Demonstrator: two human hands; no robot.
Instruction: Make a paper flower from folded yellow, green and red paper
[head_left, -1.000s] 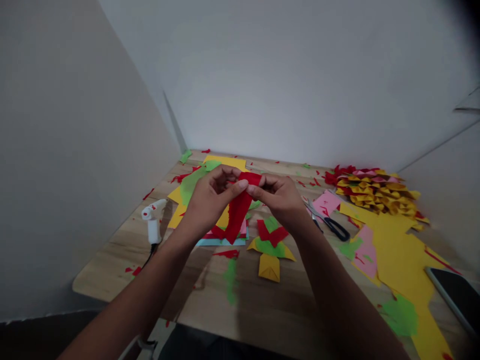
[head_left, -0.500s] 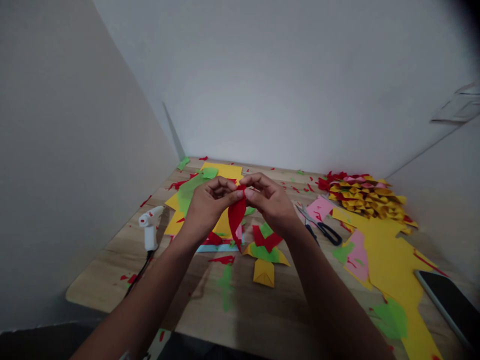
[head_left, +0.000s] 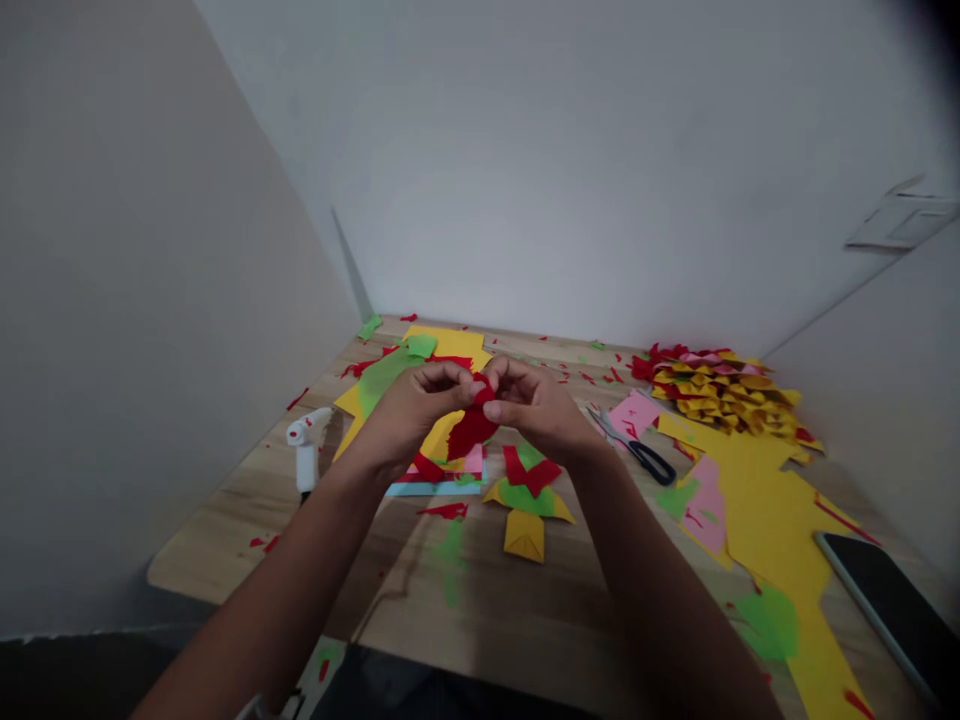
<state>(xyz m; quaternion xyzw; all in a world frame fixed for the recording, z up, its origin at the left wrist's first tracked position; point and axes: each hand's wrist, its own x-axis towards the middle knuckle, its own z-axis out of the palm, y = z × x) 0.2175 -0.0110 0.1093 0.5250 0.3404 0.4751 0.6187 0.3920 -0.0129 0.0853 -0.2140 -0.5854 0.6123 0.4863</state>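
Observation:
A piece of red paper (head_left: 470, 428) is pinched between both hands above the middle of the wooden table. My left hand (head_left: 421, 405) grips its upper left side with thumb and fingers. On its right side, my right hand (head_left: 536, 405) holds it the same way. The paper's upper part curls between the fingertips and its wider part hangs down. Beneath and behind the hands lie yellow, green, red and pink paper pieces. A folded yellow piece (head_left: 524, 537) lies nearer, below the hands.
A white glue gun (head_left: 305, 455) stands at the left. Scissors (head_left: 637, 448) lie right of my right hand. A pile of folded yellow and red pieces (head_left: 727, 393) sits at the back right, with large yellow paper (head_left: 772, 510) and a phone (head_left: 889, 610) nearer.
The red paper has turned and bunched, its long point no longer hanging down toward the table. Both hands have shifted slightly downward, and the view has moved a little.

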